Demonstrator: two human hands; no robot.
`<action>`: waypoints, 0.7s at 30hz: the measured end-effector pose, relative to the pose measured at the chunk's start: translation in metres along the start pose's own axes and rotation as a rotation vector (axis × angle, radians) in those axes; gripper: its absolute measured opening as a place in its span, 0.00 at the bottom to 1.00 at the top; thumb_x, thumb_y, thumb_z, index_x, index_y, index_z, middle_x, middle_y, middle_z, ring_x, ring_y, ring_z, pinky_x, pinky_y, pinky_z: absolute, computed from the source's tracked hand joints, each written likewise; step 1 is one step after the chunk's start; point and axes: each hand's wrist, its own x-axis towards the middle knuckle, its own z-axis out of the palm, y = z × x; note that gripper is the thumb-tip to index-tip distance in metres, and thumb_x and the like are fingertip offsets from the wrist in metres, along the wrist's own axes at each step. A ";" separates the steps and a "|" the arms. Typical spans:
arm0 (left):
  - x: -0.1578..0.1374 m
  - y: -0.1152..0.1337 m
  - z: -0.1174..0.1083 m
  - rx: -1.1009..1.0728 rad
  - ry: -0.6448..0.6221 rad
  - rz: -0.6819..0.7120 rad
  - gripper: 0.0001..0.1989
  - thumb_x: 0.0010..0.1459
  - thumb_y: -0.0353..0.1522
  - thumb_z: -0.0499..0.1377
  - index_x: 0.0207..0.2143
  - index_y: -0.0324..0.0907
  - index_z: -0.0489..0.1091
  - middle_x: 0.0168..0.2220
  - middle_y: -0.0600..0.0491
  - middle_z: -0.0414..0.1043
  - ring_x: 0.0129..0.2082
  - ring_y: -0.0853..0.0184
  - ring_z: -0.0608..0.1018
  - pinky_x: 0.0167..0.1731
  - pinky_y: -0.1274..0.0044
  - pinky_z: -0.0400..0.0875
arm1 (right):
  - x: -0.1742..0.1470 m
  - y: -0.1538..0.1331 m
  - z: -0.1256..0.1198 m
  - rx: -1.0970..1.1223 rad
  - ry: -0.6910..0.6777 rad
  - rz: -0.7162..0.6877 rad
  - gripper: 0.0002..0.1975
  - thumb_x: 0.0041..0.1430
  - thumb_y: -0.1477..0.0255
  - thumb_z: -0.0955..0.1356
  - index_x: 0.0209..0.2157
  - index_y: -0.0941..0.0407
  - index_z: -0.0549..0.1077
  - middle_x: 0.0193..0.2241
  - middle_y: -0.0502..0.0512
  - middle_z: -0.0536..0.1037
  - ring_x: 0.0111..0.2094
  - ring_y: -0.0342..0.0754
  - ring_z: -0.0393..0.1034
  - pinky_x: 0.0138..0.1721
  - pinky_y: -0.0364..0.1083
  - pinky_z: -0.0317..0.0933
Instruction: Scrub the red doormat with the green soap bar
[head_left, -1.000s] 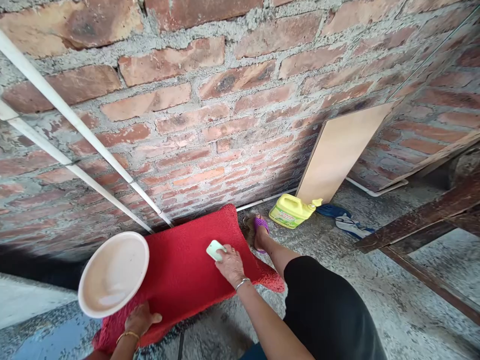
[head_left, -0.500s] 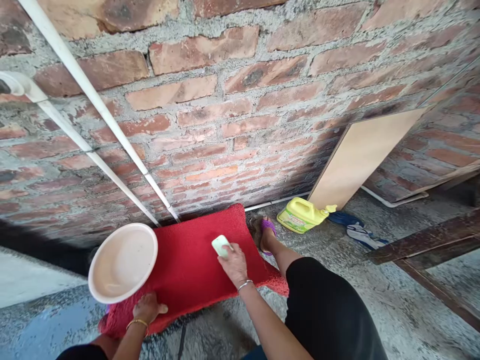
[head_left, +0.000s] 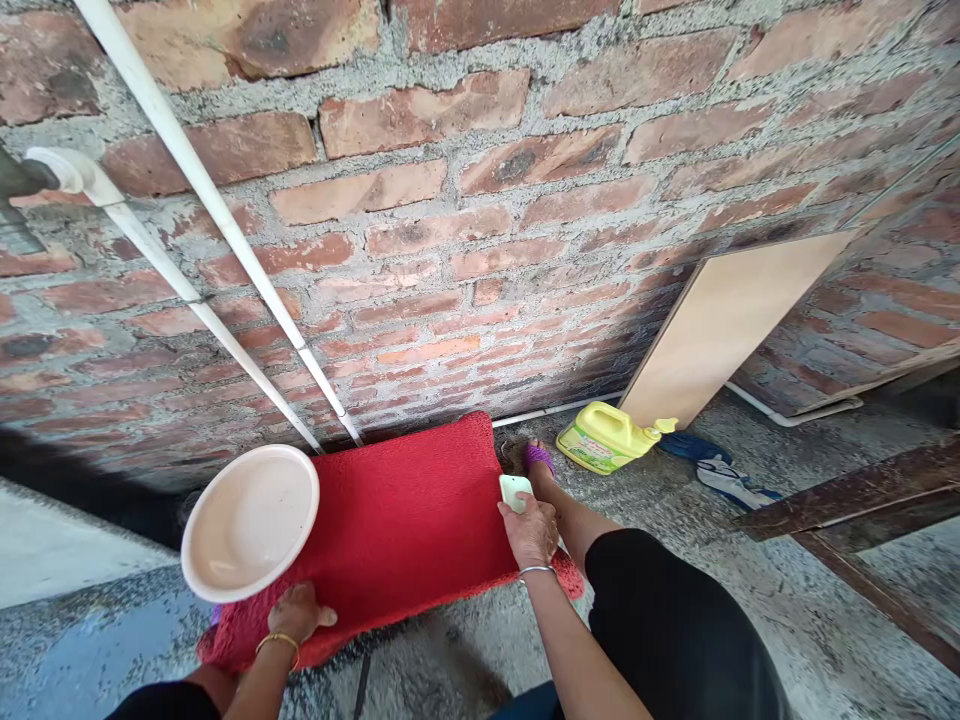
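My right hand (head_left: pixel 531 530) is closed around a pale green scrubbing brush (head_left: pixel 516 492) with a small hole near its end. Its underside is hidden, and it is at the right end of a wet red mat (head_left: pixel 405 530). The mat lies over a low support, its folds hanging at the near edge. My left hand (head_left: pixel 298 612) presses on the mat's near left part, thumb spread to the side and fingertips hard to see. Just beyond it, a pale pink basin (head_left: pixel 251 520) rests on the mat's left end.
A yellow detergent jug (head_left: pixel 611 437) stands by my purple sandal (head_left: pixel 538 458). Behind it a wooden board (head_left: pixel 739 320) leans on the brick wall (head_left: pixel 487 210). White pipes (head_left: pixel 247 265) run down the left. Blue-and-white slippers (head_left: pixel 731 478) and a wooden frame (head_left: pixel 862 500) are right.
My right hand has moved right with the brush, from the middle of the mat to its right end. My left hand stays on the mat. The view has shifted slightly.
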 end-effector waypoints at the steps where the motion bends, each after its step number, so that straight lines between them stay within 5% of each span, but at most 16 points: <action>1: 0.000 0.000 0.000 -0.005 0.004 0.001 0.20 0.53 0.37 0.60 0.48 0.37 0.71 0.57 0.39 0.71 0.58 0.55 0.72 0.53 0.68 0.67 | -0.004 -0.007 0.005 0.018 0.001 -0.058 0.20 0.57 0.63 0.67 0.49 0.56 0.76 0.46 0.63 0.73 0.41 0.55 0.72 0.42 0.50 0.63; 7: 0.000 -0.002 0.002 -0.020 0.028 -0.002 0.18 0.52 0.38 0.61 0.44 0.40 0.72 0.55 0.41 0.73 0.57 0.55 0.74 0.52 0.68 0.67 | -0.048 -0.074 0.047 -0.037 -0.251 -0.647 0.19 0.51 0.69 0.70 0.47 0.50 0.77 0.51 0.57 0.72 0.49 0.55 0.67 0.52 0.51 0.57; 10: 0.001 -0.002 0.003 -0.012 0.041 -0.005 0.18 0.52 0.38 0.61 0.44 0.39 0.72 0.55 0.41 0.73 0.57 0.56 0.74 0.52 0.68 0.68 | -0.051 -0.085 0.053 -0.131 -0.350 -0.742 0.20 0.51 0.70 0.70 0.48 0.49 0.76 0.53 0.56 0.70 0.50 0.54 0.66 0.54 0.50 0.55; 21: -0.001 -0.001 0.001 -0.032 0.032 -0.020 0.21 0.50 0.37 0.62 0.46 0.38 0.73 0.55 0.39 0.73 0.57 0.52 0.73 0.52 0.65 0.68 | 0.014 -0.010 0.013 0.019 0.016 -0.038 0.21 0.58 0.62 0.67 0.50 0.57 0.76 0.45 0.66 0.73 0.40 0.58 0.71 0.41 0.53 0.64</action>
